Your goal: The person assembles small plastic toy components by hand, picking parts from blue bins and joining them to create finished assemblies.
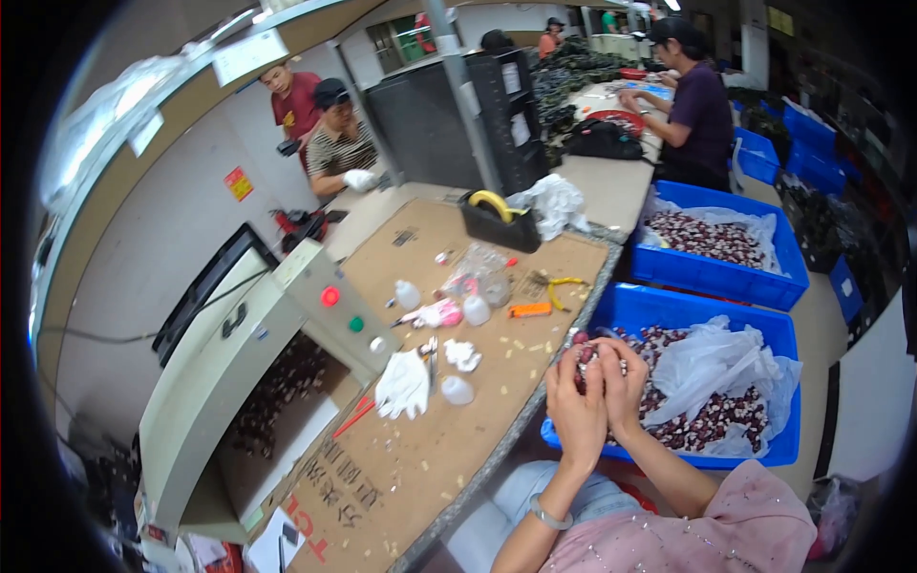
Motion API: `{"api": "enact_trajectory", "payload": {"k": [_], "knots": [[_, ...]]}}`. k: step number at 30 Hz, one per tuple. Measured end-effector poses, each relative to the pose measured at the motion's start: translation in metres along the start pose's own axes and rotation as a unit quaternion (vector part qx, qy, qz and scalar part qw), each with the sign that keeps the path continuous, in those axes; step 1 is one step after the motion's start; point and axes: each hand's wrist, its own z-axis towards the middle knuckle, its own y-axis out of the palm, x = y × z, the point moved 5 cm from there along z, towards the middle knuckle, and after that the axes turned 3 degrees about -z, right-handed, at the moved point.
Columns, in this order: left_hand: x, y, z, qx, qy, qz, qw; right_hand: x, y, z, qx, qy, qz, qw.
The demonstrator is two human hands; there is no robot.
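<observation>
My left hand (579, 406) and my right hand (624, 387) are cupped together, fingers curled round a handful of small dark-red and white pieces (585, 353). What exactly the pieces are is too small to tell. Both hands are above the left edge of the nearer blue bin (786, 382), beside the bench edge. More dark-red and white pieces (712, 422) fill that bin, partly covered by a crumpled clear plastic bag (712, 363).
A cardboard-covered bench (458, 477) on the left bears a white glove (402, 384), small bottles (457, 390), yellow-handled pliers (564, 282) and a black box (499, 224). A machine with coloured buttons (330, 296) stands there. Another blue bin (726, 282) stands beyond. Several people work farther off.
</observation>
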Motion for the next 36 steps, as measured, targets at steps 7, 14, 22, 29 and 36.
{"api": "enact_trajectory", "payload": {"k": [7,14,22,29,36], "knots": [[0.001,-0.189,-0.031,0.221,-0.010,0.124,0.967,-0.036,0.160,-0.120,-0.260,0.060,0.141,0.953],[-0.093,-0.336,-0.063,0.389,-0.116,0.156,0.900,-0.007,0.291,-0.240,-0.413,0.061,0.129,0.899],[-0.110,-0.363,-0.071,0.371,-0.218,0.374,0.822,0.003,0.316,-0.259,-0.420,-0.128,-0.024,0.898],[-0.101,-0.356,-0.072,0.348,-0.153,0.398,0.835,-0.014,0.299,-0.247,-0.400,-0.217,-0.100,0.885],[-0.086,-0.349,-0.099,0.317,-0.144,0.396,0.850,-0.058,0.157,-0.150,-0.325,-0.416,0.058,0.848]]}}
